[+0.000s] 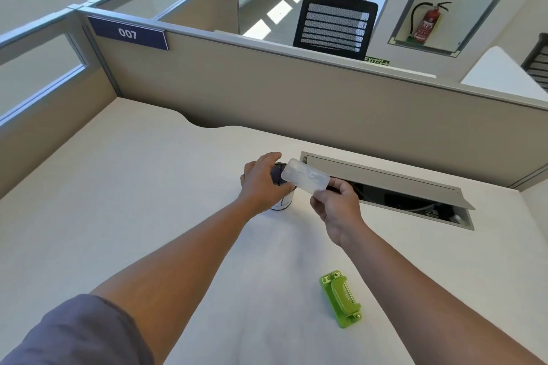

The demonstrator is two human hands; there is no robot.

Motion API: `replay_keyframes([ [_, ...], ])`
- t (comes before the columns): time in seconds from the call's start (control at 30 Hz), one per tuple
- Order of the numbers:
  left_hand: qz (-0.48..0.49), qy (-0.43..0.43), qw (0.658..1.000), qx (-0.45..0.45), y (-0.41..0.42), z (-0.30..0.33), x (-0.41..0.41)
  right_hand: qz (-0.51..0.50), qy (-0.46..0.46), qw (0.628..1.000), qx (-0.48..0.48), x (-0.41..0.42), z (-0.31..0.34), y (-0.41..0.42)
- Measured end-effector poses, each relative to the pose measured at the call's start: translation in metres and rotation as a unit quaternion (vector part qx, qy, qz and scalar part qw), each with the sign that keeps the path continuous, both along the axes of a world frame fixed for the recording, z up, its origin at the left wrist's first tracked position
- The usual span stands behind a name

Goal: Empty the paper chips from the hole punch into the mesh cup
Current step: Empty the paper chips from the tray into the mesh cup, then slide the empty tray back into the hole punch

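A black mesh cup (282,198) stands on the white desk (148,187). My left hand (262,184) is wrapped around its left side and rim. My right hand (336,210) pinches one end of a translucent plastic chip tray (305,176), which is tilted with its far end over the cup's mouth. The green hole punch body (341,298) lies apart on the desk, nearer to me on the right, with no tray on it. No paper chips show clearly.
An open cable hatch (385,184) with a raised flap sits in the desk just right of the cup. A beige partition (296,98) bounds the desk at the back and left. A black chair (335,25) stands beyond it.
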State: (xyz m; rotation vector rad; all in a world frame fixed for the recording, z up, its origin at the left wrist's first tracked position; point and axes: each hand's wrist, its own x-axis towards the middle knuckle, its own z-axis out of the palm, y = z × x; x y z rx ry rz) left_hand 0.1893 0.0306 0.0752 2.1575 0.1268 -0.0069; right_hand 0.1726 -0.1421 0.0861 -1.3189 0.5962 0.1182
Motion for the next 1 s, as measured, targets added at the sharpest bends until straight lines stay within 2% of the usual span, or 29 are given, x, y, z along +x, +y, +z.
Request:
replay_keyframes([
  [0.13, 0.051, -0.01, 0.983, -0.174, -0.019, 0.008, -0.021, -0.005, -0.004, 0.998, 0.06, -0.018, 0.001, -0.001],
  [0.27, 0.095, 0.013, 0.958, -0.269, -0.037, 0.005, -0.053, 0.008, -0.019, 0.995, 0.094, -0.045, 0.0, 0.001],
  [0.4, 0.133, 0.096, 0.89, -0.425, -0.05, 0.001, -0.078, 0.025, -0.009, 0.995, 0.096, -0.075, -0.008, 0.0],
  [0.47, 0.158, 0.133, 0.863, -0.461, -0.054, -0.001, -0.087, 0.026, 0.0, 0.996, 0.083, -0.087, -0.015, 0.0],
  [0.6, 0.177, 0.172, 0.848, -0.469, -0.055, -0.009, -0.1, 0.039, 0.015, 0.998, 0.048, -0.11, -0.026, -0.003],
  [0.73, 0.181, 0.191, 0.859, -0.439, -0.053, -0.02, -0.111, 0.086, 0.033, 0.995, -0.032, -0.128, -0.035, -0.014],
  [0.87, 0.18, 0.222, 0.88, -0.378, -0.051, -0.039, -0.121, 0.086, 0.008, 0.978, -0.187, -0.144, -0.042, -0.036],
  [1.0, 0.154, 0.244, 0.894, -0.342, -0.05, -0.052, -0.135, 0.109, 0.004, 0.931, -0.35, -0.154, -0.053, -0.053],
])
